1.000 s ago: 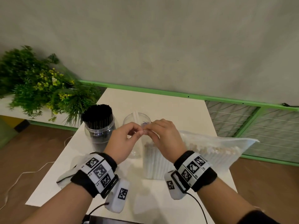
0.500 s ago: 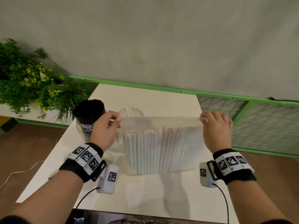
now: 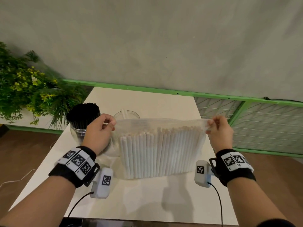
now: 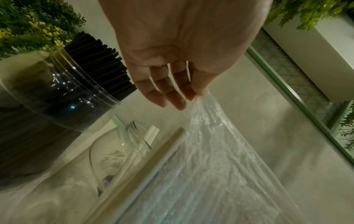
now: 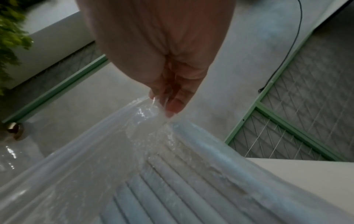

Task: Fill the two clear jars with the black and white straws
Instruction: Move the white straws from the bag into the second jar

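A clear plastic bag (image 3: pixel 160 124) full of upright white straws (image 3: pixel 160 154) stands on the white table (image 3: pixel 147 199). My left hand (image 3: pixel 105 126) pinches the bag's top left corner (image 4: pixel 199 98). My right hand (image 3: pixel 216 126) pinches the top right corner (image 5: pixel 161 109), and the top edge is stretched flat between them. Behind the left hand a clear jar (image 3: pixel 77 131) is packed with black straws (image 3: pixel 83 112). A second clear jar (image 3: pixel 127 114) behind the bag holds two white straws (image 4: pixel 151 136).
Green plants with yellow flowers (image 3: pixel 27 89) crowd the left edge by the black-straw jar. A green rail (image 3: pixel 164 91) and wire-mesh fence (image 3: pixel 262 125) run behind and to the right of the table. Cables hang from the wrist cameras.
One second ago both hands pinched together at the bag's middle. They have pulled apart to its two top corners, and the bag now stands upright and stretched wide.
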The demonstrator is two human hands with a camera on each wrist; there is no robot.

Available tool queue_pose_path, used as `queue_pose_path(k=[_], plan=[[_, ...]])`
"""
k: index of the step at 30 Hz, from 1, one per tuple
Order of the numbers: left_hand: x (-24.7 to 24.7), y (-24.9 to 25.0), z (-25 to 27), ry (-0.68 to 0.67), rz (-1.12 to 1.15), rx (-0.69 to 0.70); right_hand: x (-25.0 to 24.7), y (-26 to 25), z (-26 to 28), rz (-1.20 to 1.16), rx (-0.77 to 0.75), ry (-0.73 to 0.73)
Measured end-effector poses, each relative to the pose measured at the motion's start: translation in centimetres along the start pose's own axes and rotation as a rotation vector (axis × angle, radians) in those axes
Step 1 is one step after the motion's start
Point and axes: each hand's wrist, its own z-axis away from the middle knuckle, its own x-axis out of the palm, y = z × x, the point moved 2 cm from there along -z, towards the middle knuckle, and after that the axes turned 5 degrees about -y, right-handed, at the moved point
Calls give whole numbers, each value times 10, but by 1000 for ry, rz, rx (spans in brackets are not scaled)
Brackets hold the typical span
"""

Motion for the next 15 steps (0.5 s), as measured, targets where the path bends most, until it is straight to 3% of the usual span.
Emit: queue_pose_path(k=[3, 5, 8, 12, 15], plan=[[5, 22, 4, 143, -214, 66, -1, 2, 3, -74, -24, -21], [31, 54, 10, 141, -318, 255, -3, 3, 7, -108, -48, -32], [95, 93, 7, -198, -613, 449, -8, 4, 14, -156, -59, -27], [148, 83, -26, -647, -999, 351, -12, 7, 23, -211, -63, -19], [162, 68, -34, -751, -1062, 310, -10, 9, 27, -241, -47, -39]])
